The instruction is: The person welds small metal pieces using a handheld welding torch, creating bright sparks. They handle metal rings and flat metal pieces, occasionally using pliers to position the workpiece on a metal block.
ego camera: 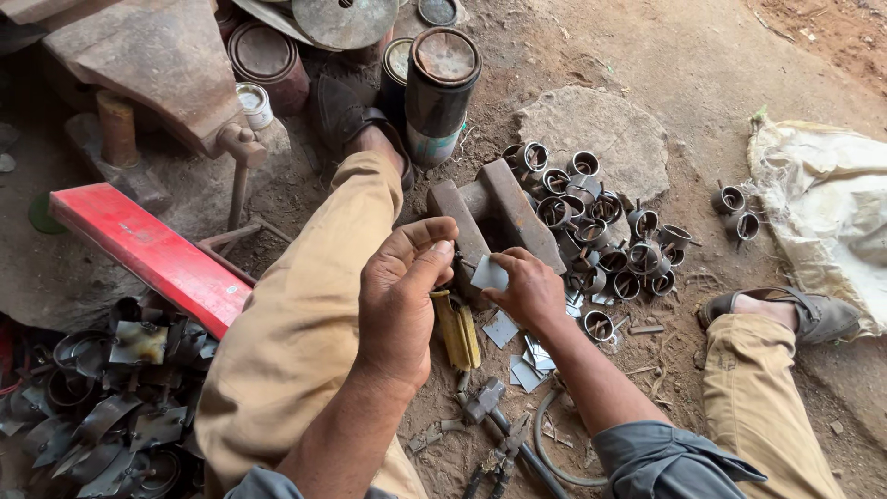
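My right hand (pixel 528 288) pinches a small flat piece of sheet metal (pixel 489 273) against the dark iron block (pixel 494 214) set in the dirt. My left hand (pixel 399 298) hovers just left of it, fingers curled with thumb and forefinger close together near the piece; whether it holds anything is unclear. Below my hands lie more cut metal pieces (pixel 519 356) and a yellow-handled tool (pixel 457 331). My knees in tan trousers frame the spot.
A heap of small metal rings with tabs (pixel 602 233) lies right of the block by a flat stone (pixel 596 134). Dark cans (pixel 439 88), a red bar (pixel 148 249), scrap metal parts (pixel 111 407), pliers (pixel 504 448) and a white sack (pixel 827 222) surround me.
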